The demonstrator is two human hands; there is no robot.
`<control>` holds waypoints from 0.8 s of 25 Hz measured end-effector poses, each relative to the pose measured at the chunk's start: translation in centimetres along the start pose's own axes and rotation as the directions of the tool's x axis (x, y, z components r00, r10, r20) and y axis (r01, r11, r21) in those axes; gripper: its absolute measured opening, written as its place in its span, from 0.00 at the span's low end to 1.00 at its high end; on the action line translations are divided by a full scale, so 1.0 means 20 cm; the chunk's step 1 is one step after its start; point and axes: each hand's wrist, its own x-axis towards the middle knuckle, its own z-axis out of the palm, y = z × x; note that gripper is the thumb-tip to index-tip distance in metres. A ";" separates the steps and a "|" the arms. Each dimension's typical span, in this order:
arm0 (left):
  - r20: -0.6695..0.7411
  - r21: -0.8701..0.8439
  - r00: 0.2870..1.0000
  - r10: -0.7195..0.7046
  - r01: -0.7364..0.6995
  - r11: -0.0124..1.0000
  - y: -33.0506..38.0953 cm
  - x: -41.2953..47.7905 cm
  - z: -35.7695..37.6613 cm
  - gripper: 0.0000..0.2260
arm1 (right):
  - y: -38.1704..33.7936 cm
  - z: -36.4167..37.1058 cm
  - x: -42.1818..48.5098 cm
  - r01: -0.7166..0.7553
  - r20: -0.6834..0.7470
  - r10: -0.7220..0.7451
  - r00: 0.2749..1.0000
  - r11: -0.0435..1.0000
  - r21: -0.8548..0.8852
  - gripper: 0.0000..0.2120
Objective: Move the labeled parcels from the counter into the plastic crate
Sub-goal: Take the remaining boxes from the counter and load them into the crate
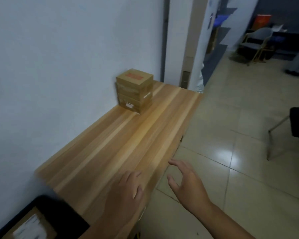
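Parcels [134,91] are stacked upright at the far end of the tabletop [110,152], right up against the wall [59,66], with one corner turned toward the camera. It looks like three or four brown boxes, so the stack is taller than it is wide. The top box has red print, and there's a white label low on the side, but both are too blurry to read. The black crate [62,216] at the bottom left holds one parcel [31,226], white label facing up, also unreadable. The left hand [128,190] is palm down over the near edge with fingers relaxed, gripping nothing. The right hand [186,181] is spread and empty, just off the edge over the floor [231,118].
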 end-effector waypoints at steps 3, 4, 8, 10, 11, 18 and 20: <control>-0.043 0.021 0.999 0.000 0.001 1.000 0.26 0.24 0.17 0.17 | 0.25 -0.23 0.20 0.035 -0.024 -0.036 0.999 0.998 -0.053 0.19; -0.043 0.035 0.999 -0.020 0.021 0.999 0.32 0.32 0.21 0.18 | 0.32 -0.30 0.28 0.035 -0.017 -0.036 0.999 0.998 -0.056 0.19; -0.055 0.063 0.995 -0.087 0.091 0.994 0.47 0.61 0.33 0.17 | 0.55 -0.45 0.56 0.055 0.011 -0.055 0.998 0.997 -0.045 0.19; -0.062 0.094 0.994 -0.090 0.096 0.991 0.49 0.75 0.36 0.18 | 0.62 -0.47 0.72 0.073 0.028 -0.072 0.997 0.996 -0.049 0.19; -0.071 0.110 0.993 -0.091 0.099 0.989 0.48 0.83 0.38 0.18 | 0.65 -0.47 0.81 0.083 0.040 -0.081 0.996 0.995 -0.051 0.19; -0.185 0.064 0.966 -0.183 0.198 0.978 0.29 1.53 0.56 0.17 | 0.82 -0.34 1.52 0.127 0.201 -0.105 0.974 0.987 -0.100 0.19; -0.208 0.045 0.955 -0.213 0.227 0.973 0.27 1.68 0.56 0.17 | 0.82 -0.33 1.73 0.151 0.225 -0.122 0.967 0.982 -0.117 0.20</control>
